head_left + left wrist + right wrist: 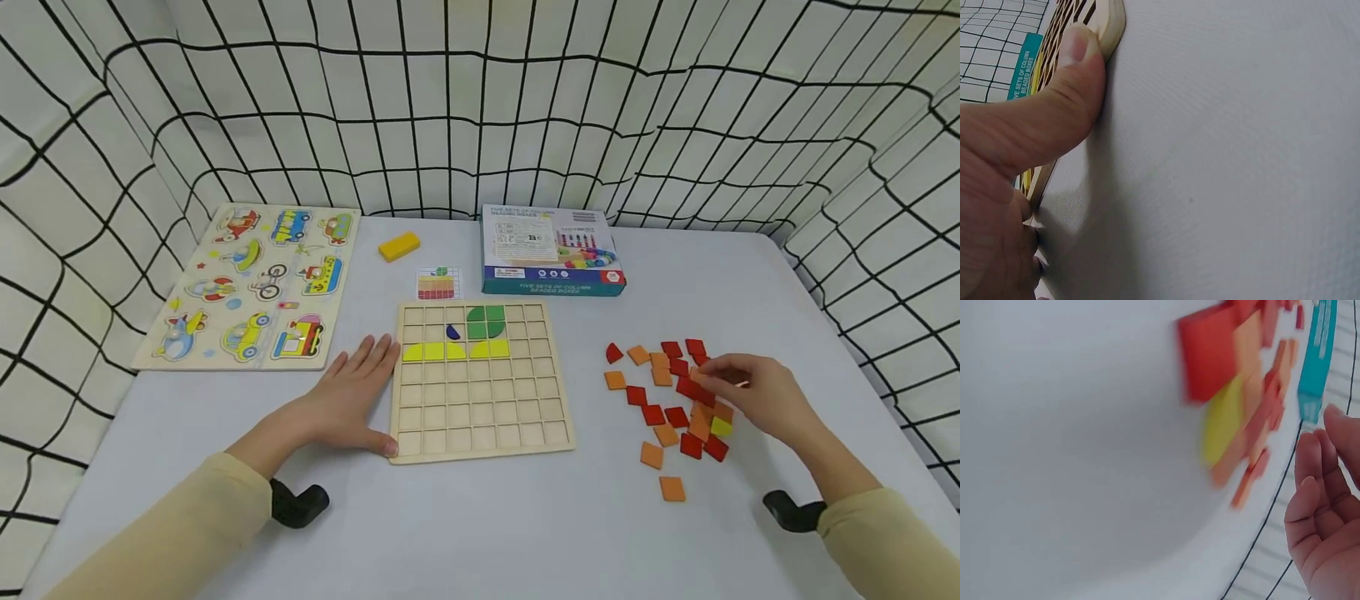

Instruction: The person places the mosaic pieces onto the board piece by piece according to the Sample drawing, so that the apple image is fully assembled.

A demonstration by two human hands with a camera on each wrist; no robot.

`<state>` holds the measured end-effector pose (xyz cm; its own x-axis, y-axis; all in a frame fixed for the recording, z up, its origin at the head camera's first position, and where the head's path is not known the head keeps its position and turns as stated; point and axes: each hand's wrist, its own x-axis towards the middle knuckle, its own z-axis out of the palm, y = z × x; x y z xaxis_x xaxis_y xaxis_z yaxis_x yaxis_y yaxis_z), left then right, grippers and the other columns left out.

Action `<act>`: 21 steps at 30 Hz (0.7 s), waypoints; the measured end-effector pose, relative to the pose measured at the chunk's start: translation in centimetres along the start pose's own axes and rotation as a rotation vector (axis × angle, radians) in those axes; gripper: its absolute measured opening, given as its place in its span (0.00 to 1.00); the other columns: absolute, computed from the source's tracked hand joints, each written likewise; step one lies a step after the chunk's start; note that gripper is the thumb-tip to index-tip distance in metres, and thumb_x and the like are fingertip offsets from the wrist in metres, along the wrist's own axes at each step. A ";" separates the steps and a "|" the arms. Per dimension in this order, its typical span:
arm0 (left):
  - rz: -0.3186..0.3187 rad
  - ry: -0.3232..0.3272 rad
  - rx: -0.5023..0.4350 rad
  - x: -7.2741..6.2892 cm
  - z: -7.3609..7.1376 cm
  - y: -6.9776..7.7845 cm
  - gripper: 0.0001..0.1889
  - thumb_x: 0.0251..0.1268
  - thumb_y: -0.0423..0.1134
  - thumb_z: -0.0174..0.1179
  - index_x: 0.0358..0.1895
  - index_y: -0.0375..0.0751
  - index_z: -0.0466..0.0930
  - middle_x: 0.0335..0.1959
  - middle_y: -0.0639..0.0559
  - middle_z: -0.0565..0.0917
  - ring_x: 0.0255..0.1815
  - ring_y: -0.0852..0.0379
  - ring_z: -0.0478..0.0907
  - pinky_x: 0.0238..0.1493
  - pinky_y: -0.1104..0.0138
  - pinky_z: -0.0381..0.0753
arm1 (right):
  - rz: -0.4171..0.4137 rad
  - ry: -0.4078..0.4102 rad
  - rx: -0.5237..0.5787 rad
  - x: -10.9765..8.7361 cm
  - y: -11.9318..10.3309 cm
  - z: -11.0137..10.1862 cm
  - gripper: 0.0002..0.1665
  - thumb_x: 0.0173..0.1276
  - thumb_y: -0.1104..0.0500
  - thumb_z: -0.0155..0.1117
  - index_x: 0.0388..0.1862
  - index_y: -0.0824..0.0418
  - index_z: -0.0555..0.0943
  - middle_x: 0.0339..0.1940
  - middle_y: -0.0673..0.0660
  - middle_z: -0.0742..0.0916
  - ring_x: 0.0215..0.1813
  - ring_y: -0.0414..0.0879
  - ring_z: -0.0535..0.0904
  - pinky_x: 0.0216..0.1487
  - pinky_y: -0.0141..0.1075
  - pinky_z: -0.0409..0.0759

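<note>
1. Left of the grid board [485, 414] lies a puzzle board [251, 289]; a yellow block [400, 246], pattern card [439, 285] and box [551, 250] sit beyond.
2. The left hand [351, 404] rests at the grid board's left edge, fingers straight.
3. Right of it, the right hand [765, 396] covers some loose tiles [653, 415], thumb and fingertips close together; whether they pinch one, I cannot tell.
4. Only the right wrist view shows that palm; only the head view shows the puzzle board.
</note>
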<state>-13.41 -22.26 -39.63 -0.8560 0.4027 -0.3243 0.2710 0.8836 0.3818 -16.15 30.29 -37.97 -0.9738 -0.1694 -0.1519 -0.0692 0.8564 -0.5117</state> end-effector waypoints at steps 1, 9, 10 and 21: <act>-0.001 0.004 -0.001 -0.1 0.0 -0.1 0.71 0.45 0.63 0.78 0.82 0.29 0.41 0.84 0.32 0.40 0.85 0.30 0.33 0.79 0.32 0.35 | 0.002 -0.005 -0.007 -0.5 0.6 0.0 0.16 0.73 0.59 0.66 0.55 0.66 0.84 0.47 0.65 0.88 0.46 0.54 0.82 0.35 0.24 0.81; 0.009 0.017 0.003 -0.3 0.0 -0.5 0.72 0.44 0.66 0.77 0.82 0.29 0.41 0.84 0.31 0.41 0.84 0.29 0.33 0.78 0.31 0.36 | -0.020 0.006 -0.093 -3.1 2.8 1.6 0.17 0.65 0.61 0.74 0.51 0.65 0.86 0.42 0.58 0.88 0.42 0.49 0.80 0.34 0.25 0.78; 0.009 0.016 0.001 -0.2 0.0 -0.5 0.72 0.44 0.65 0.77 0.82 0.29 0.41 0.84 0.31 0.41 0.84 0.29 0.33 0.78 0.31 0.36 | -0.017 0.020 -0.102 -3.3 2.8 1.7 0.18 0.64 0.61 0.75 0.51 0.66 0.85 0.41 0.59 0.88 0.42 0.49 0.80 0.34 0.24 0.78; 0.013 0.006 -0.011 0.1 0.0 -0.1 0.72 0.43 0.65 0.78 0.82 0.28 0.42 0.84 0.31 0.41 0.84 0.29 0.33 0.78 0.31 0.36 | 0.049 -0.012 -0.122 -4.3 3.3 1.4 0.17 0.62 0.62 0.76 0.47 0.65 0.81 0.40 0.58 0.86 0.42 0.50 0.79 0.32 0.25 0.77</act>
<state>-13.55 -22.32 -39.67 -0.8551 0.4129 -0.3136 0.2775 0.8754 0.3957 -11.85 33.17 -40.16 -0.9739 -0.1313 -0.1849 -0.0482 0.9167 -0.3967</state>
